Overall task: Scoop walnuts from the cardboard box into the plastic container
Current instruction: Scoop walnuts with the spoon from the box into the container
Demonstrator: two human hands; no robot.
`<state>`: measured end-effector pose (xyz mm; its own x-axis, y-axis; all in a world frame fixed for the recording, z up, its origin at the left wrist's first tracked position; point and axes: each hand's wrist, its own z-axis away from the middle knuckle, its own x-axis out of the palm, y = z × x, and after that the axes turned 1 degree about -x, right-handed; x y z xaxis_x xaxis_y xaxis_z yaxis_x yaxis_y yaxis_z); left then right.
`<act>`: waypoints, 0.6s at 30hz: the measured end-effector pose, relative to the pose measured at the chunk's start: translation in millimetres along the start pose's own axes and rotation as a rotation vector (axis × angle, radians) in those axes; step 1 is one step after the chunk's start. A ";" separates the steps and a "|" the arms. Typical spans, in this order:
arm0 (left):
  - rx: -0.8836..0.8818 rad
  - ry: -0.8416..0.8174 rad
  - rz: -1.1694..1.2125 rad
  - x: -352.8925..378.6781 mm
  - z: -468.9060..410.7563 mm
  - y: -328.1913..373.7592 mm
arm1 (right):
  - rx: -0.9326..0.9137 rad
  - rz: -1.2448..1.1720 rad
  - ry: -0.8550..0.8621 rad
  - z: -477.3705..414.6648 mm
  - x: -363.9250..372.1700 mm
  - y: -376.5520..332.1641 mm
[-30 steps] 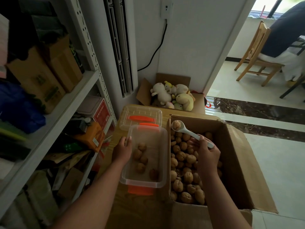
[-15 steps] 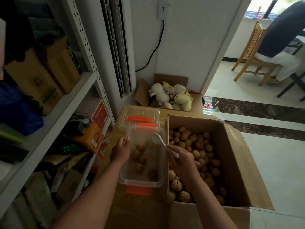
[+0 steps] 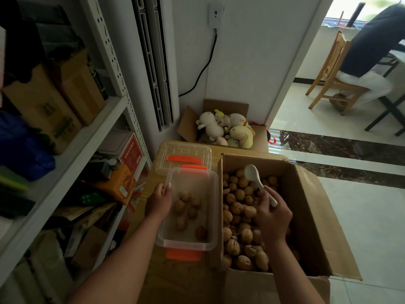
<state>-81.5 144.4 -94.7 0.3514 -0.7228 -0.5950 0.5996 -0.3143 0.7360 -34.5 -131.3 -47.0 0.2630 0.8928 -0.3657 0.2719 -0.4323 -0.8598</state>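
An open cardboard box at the right is filled with walnuts. Left of it stands a clear plastic container with orange latches, holding several walnuts. My left hand grips the container's left rim. My right hand is over the box and holds a white spoon by its handle. The spoon's bowl is empty and points toward the far end of the box, above the walnuts.
The container's clear lid lies just behind it on a wooden surface. A box of plush toys sits by the wall. A metal shelf unit crowds the left. A seated person on a wooden chair is far right.
The spoon carried a walnut from the box over to the container, dropped it there, and has swung back over the box, now empty. My left hand stayed on the container.
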 end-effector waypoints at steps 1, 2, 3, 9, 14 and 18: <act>-0.002 0.000 -0.004 -0.2 -0.2 -0.1 | 0.031 0.048 0.002 -2.3 0.1 3.4; -0.005 0.000 -0.007 -0.4 -0.6 -0.2 | 0.063 0.090 -0.011 -3.9 1.2 7.0; -0.008 -0.003 -0.009 -0.8 -0.7 -0.7 | 0.092 0.123 -0.032 -5.1 2.8 9.2; -0.010 -0.008 -0.011 -1.3 0.5 -0.2 | 0.251 0.151 -0.135 -10.5 18.4 14.7; -0.015 -0.012 -0.007 -1.6 2.0 1.4 | 0.478 -0.049 -0.057 -15.0 24.7 13.1; -0.005 -0.003 -0.009 -1.4 2.3 1.6 | 0.593 -0.241 0.040 -10.8 20.7 9.6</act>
<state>-82.7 143.5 -91.9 0.3441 -0.7219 -0.6004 0.6060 -0.3178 0.7293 -16.5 -118.3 -59.0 0.2961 0.9457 -0.1341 -0.2273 -0.0665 -0.9715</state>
